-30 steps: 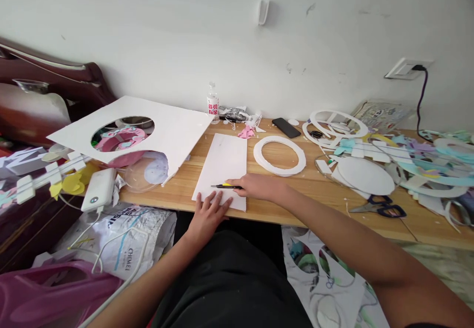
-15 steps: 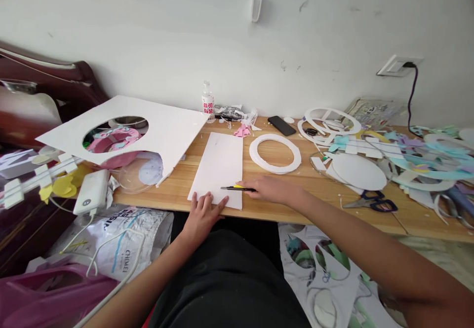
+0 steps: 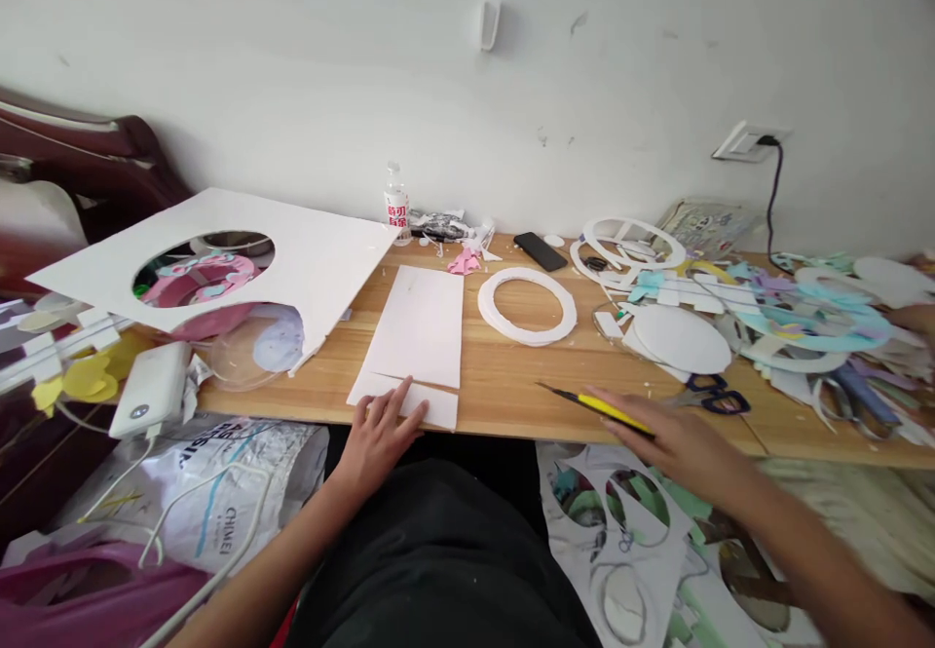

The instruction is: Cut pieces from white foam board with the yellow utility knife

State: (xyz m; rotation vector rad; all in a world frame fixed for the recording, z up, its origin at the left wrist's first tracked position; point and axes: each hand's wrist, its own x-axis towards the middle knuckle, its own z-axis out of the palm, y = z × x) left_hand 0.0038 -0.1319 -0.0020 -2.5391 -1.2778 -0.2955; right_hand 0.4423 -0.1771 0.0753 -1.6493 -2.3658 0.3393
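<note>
Foam sheet (image 3: 420, 326): white, flat at the table's (image 3: 511, 385) near edge; a narrow strip (image 3: 405, 400) lies cut off at its near end.
Left hand (image 3: 380, 434): fingers spread, pressing flat on the strip, gripping nothing.
Right hand (image 3: 679, 443): closed around the yellow knife (image 3: 595, 406), clear of the sheet, blade pointing left.
Nearby: foam ring (image 3: 527, 305), scissors (image 3: 712, 397).
Judgement: keep fingertips behind any cut line; hold the strip down before lifting it.
</note>
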